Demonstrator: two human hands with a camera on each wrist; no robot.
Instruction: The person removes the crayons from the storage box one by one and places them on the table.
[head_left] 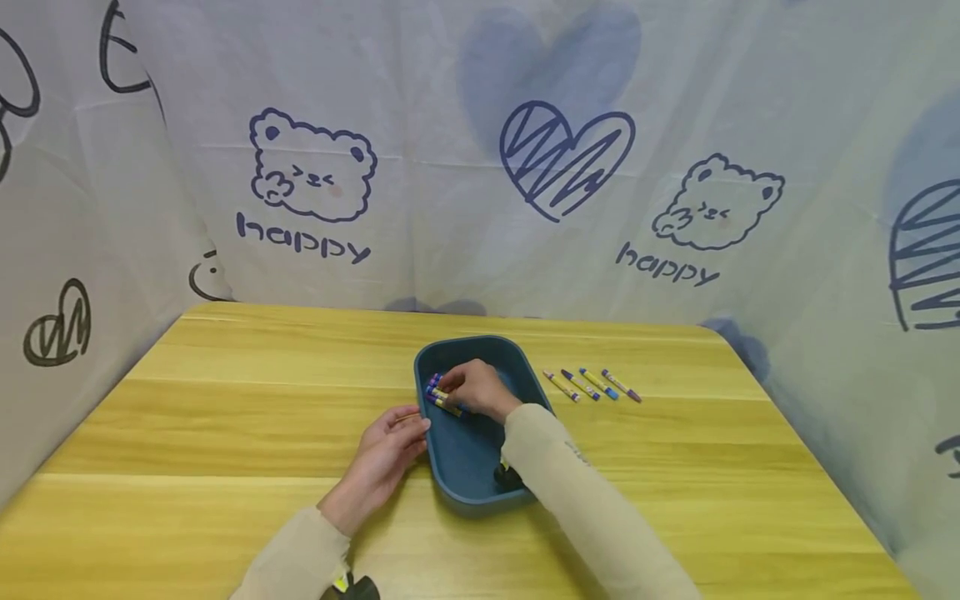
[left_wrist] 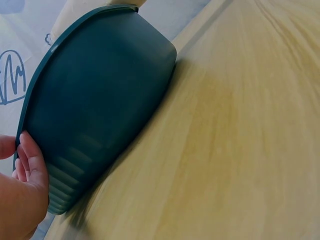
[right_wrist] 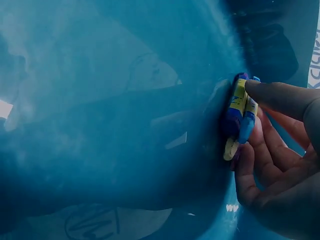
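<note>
A dark teal plastic bin (head_left: 465, 458) stands on the table, its long side running away from me. My left hand (head_left: 386, 457) holds the bin's left rim; in the left wrist view its fingers (left_wrist: 34, 157) lie against the outer wall, with the thumb at the rim. Inside the bin, my right hand (head_left: 480, 390) pinches crayons (right_wrist: 240, 107) near the left wall. Their wrappers are blue and yellow, and a pale tip and a purple one show below. The fingers hide part of the bundle, so its exact number cannot be told.
Several crayons (head_left: 581, 386) lie side by side on the wooden table (head_left: 225, 433), right of the bin. A white cloth (head_left: 442, 167) printed with bears and hearts hangs behind the table and along both sides.
</note>
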